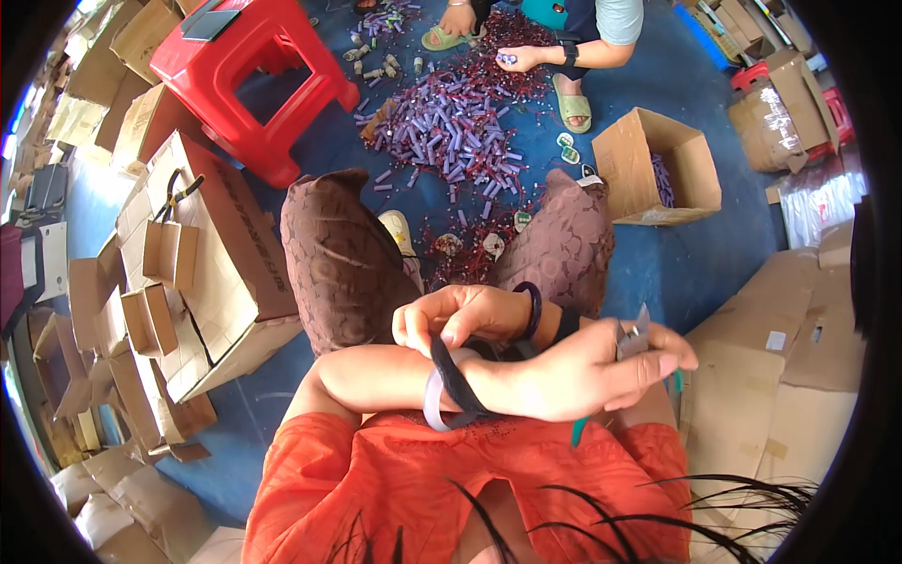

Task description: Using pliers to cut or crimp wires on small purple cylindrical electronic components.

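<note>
My left forearm crosses in front of my body, and its hand (601, 368) is closed around green-handled pliers (635, 340) with a metal head pointing up; the fingers partly hide them. On that wrist are a pale translucent bangle (432, 402) and a black strap (457, 378). Reaching across to it, my right hand (462, 316) pinches the upper edge of the strap. A dark bangle (536, 312) and a black band (567, 324) circle my right wrist. Beyond my knees, purple cylinders (451, 127) lie heaped on the floor with thin red wires.
Opposite, a co-worker's hand (519, 59) holds purple cylinders. An open cardboard box (648, 202) with purple cylinders stands right of the pile. A red stool (221, 89) is at the far left. Yellow-and-black-handled pliers (176, 195) lie on a large carton (221, 235); more cartons (752, 357) flank my right.
</note>
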